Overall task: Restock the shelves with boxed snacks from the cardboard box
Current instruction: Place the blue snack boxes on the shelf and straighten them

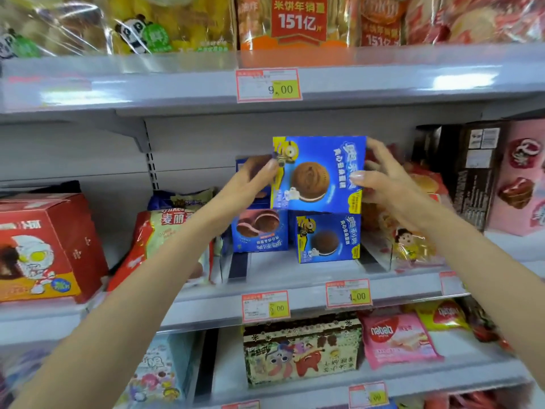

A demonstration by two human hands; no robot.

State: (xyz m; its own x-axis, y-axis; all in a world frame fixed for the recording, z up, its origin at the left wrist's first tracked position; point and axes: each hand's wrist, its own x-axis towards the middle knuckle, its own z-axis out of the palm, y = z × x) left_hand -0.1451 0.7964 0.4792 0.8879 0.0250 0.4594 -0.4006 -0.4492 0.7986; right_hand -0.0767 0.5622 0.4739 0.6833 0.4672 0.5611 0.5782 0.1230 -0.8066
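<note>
Left hand (250, 178) and right hand (380, 180) grip a blue snack box (318, 172) by its sides, just above matching boxes (327, 239) on the middle shelf (298, 268). Restocking looks underway; the cardboard box is unseen.

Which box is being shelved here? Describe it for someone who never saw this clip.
Look at the middle shelf, below the 9.00 price tag. At its centre stands a stack of blue boxes. The one meant is the top box, the only one held at its side edges by the left hand and right hand.
</note>
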